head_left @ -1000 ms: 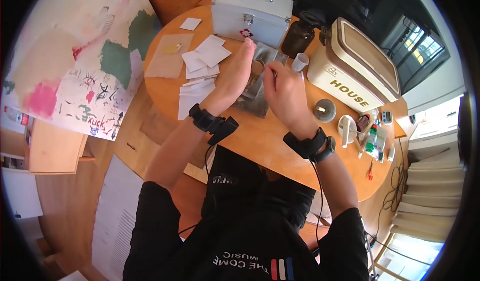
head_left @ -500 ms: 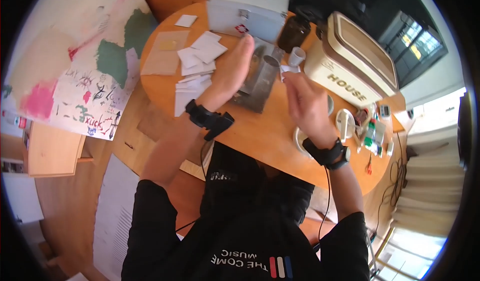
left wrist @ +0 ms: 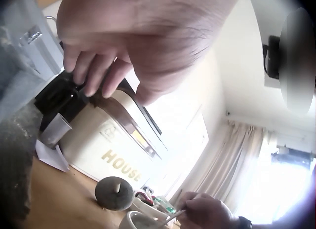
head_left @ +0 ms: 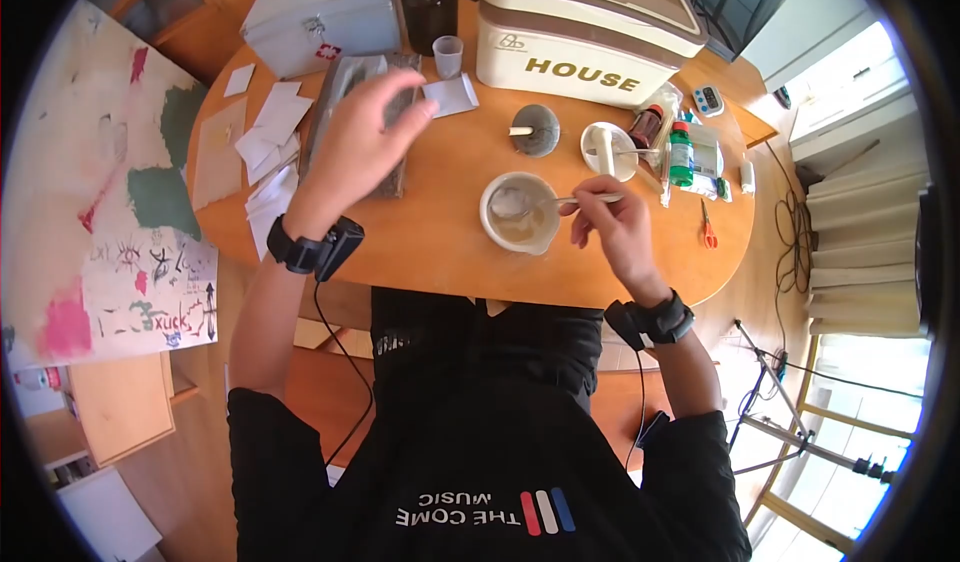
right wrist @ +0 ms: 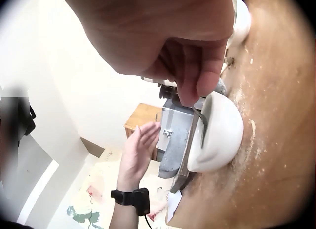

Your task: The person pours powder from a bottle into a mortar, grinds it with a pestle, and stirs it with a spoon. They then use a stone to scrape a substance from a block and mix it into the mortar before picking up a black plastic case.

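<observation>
In the head view, my right hand (head_left: 618, 230) pinches the handle of a spoon (head_left: 575, 200) whose bowl dips into a white bowl (head_left: 490, 224) with pale contents. The right wrist view shows the same fingers above the white bowl (right wrist: 224, 140), the metal handle running down inside it. My left hand (head_left: 362, 137) hovers over a grey slab (head_left: 390, 180) with its fingers spread apart, holding nothing. In the left wrist view the left hand (left wrist: 133, 36) hangs with fingers relaxed. Near the bowl sits a round grey stone-like object (head_left: 540, 134) with a pale peg.
Behind stand a silver case (head_left: 320, 27), a dark jar (head_left: 430, 12), a small cup (head_left: 448, 57) and a cream HOUSE box (head_left: 570, 57). White papers (head_left: 270, 137) lie left. A white dish (head_left: 622, 164), green bottle (head_left: 681, 154) and orange scissors (head_left: 709, 230) lie right.
The head view has swung right. My right hand has moved from beside the slab to the white bowl and now holds the spoon. My left hand's thumb and fingers have spread apart.
</observation>
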